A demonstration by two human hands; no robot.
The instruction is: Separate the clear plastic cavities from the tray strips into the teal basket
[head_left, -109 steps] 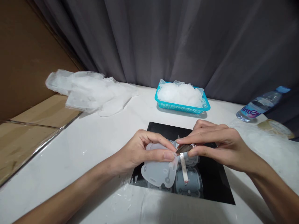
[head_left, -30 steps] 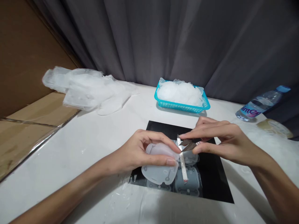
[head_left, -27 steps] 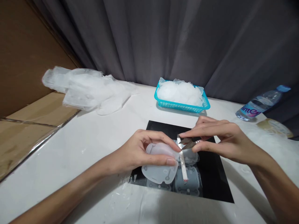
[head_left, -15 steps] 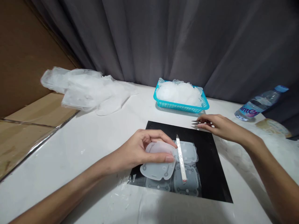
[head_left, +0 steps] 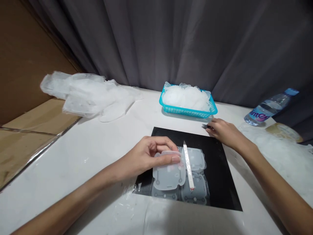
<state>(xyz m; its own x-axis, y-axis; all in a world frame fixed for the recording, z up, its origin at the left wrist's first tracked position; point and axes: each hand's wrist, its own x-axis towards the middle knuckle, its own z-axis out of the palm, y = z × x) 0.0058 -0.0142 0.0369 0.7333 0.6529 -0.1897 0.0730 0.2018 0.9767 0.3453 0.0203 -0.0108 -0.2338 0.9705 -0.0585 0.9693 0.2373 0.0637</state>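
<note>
My left hand (head_left: 154,153) is closed on a frosted, translucent plastic lid-like piece (head_left: 168,179) with rounded, notched edges, the thumb on top. It is tilted above a black mat (head_left: 220,182). More such pieces lie on the mat; one is a clear-looking piece (head_left: 197,160) at the right. Across them rests a white stick (head_left: 188,166) with a pointed grey tip. Beyond the mat's far right edge, my right hand (head_left: 221,130) is closed around small dark snips (head_left: 204,126), their tips pointing left. Its fingers hide the handles.
A turquoise basket (head_left: 188,112) filled with white pieces stands at the back. Crumpled clear plastic bags (head_left: 93,96) lie at the left, beside cardboard (head_left: 34,114). At the right are a water bottle (head_left: 266,109), more clear plastic (head_left: 288,163) and a yellowish roll-like object (head_left: 283,131).
My left hand has turned the plastic piece, so its upper edge tips up and its face shows lower down. My right hand has shifted slightly back, and its fingers have curled further around the snips.
</note>
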